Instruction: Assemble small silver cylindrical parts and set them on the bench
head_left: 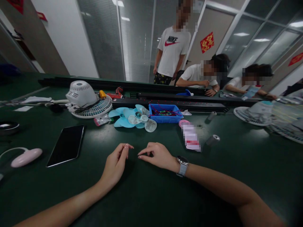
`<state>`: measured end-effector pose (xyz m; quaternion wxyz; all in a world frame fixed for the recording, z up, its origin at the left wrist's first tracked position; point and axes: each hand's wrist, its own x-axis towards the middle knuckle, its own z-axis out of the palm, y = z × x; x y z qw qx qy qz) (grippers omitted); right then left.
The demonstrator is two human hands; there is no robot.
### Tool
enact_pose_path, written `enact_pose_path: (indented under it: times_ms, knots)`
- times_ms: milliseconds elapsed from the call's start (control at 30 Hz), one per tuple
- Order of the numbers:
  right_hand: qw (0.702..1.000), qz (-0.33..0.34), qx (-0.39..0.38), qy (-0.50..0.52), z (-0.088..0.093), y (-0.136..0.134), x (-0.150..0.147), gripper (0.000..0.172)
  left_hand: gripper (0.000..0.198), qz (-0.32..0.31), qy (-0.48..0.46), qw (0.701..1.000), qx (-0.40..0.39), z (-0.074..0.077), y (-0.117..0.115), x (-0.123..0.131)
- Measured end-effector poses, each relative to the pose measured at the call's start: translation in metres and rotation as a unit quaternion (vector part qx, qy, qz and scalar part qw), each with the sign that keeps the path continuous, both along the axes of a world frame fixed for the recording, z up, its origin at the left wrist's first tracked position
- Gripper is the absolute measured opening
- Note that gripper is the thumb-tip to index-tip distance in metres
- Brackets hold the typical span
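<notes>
My left hand [116, 161] hovers over the dark green table with thumb and fingers pinched together. Whatever it may hold is too small to make out. Opposite it, a short gap away, my right hand [159, 155] also pinches thumb against forefinger, and a tiny dark speck shows at the tips. A watch [182, 165] is on the right wrist. Beyond both hands lie light-blue fan blades [123, 117] and a smaller clear fan blade [151, 125]. Behind to the right of them stands a blue bin [165, 118] holding red wires and small green parts.
A tablet [67, 145] and a pink rounded device [26, 157] lie left. A white fan body [81, 94] rests on its grille at the back left. Rightward are a phone [191, 138] and two metal cylinders, the nearer cylinder [213, 140] upright. Several people are across the table.
</notes>
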<state>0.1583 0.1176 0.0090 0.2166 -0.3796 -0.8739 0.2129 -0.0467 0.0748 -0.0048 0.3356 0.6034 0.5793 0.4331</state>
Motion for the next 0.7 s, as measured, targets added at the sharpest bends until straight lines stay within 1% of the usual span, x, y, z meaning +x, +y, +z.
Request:
enact_pose_path:
  times_ms: [33, 100, 133, 167, 200, 267, 300, 367, 433, 500, 567, 633, 700]
  knots:
    - [1.000, -0.012, 0.009, 0.011, 0.008, -0.001, 0.011, 0.021, 0.037, 0.002, 0.000, 1.000, -0.001, 0.000, 0.000, -0.001]
    - [0.996, -0.067, 0.053, 0.038, 0.027, -0.001, 0.052, 0.023, 0.036, 0.003, 0.000, 1.000, -0.003, -0.002, -0.001, -0.002]
    - [0.986, -0.125, 0.098, 0.054, 0.035, 0.000, 0.080, 0.023, 0.035, 0.002, -0.001, 1.000, -0.002, -0.003, 0.000, -0.002]
    - [0.969, -0.184, 0.153, 0.063, 0.041, 0.001, 0.112, 0.024, 0.035, -0.002, -0.001, 1.000, -0.001, -0.004, 0.000, -0.003]
    - [0.943, -0.248, 0.213, 0.068, 0.045, 0.002, 0.145, 0.024, 0.034, -0.005, 0.001, 1.000, 0.001, -0.005, 0.001, -0.002]
    - [0.887, -0.350, 0.299, 0.041, 0.045, 0.003, 0.206, 0.026, 0.033, -0.011, 0.005, 1.000, 0.003, -0.007, 0.003, -0.001]
    - [0.878, -0.369, 0.305, 0.017, 0.041, 0.003, 0.231, 0.027, 0.032, -0.013, 0.005, 1.000, 0.004, -0.007, 0.003, -0.001]
    - [0.876, -0.398, 0.273, -0.024, 0.029, 0.002, 0.264, 0.030, 0.031, -0.011, 0.003, 1.000, 0.006, -0.008, 0.004, 0.000]
    - [0.885, -0.412, 0.212, -0.041, 0.015, 0.001, 0.276, 0.033, 0.029, -0.006, 0.003, 1.000, 0.010, -0.008, 0.004, 0.000]
    - [0.890, -0.422, 0.169, -0.027, 0.005, 0.000, 0.274, 0.033, 0.029, 0.000, 0.004, 1.000, 0.014, -0.008, 0.004, -0.001]
    - [0.890, -0.428, 0.155, 0.006, 0.001, 0.000, 0.268, 0.033, 0.029, 0.001, 0.005, 1.000, 0.015, -0.008, 0.003, -0.002]
    - [0.884, -0.438, 0.159, 0.035, 0.000, -0.001, 0.264, 0.033, 0.029, -0.001, 0.006, 1.000, 0.013, -0.008, 0.003, -0.002]
    - [0.880, -0.443, 0.166, 0.043, 0.000, -0.002, 0.265, 0.033, 0.030, -0.004, 0.009, 1.000, 0.010, -0.009, 0.003, -0.003]
